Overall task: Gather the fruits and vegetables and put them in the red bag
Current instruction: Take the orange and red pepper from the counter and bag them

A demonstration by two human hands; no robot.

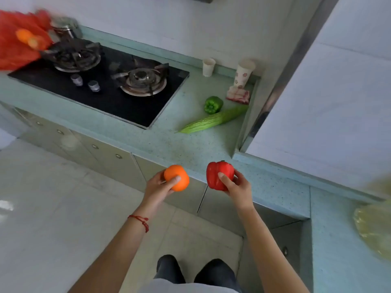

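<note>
My left hand grips an orange fruit in front of the counter's edge. My right hand holds a red bell pepper beside it. On the counter behind them lie a green bell pepper and a long bitter gourd, touching each other. The red bag sits blurred at the far left by the stove, with orange produce showing through it.
A black two-burner gas stove fills the counter's left part. Two paper cups and a folded cloth stand at the back corner. A yellowish bag lies at the right edge. A metal pot sits behind the red bag.
</note>
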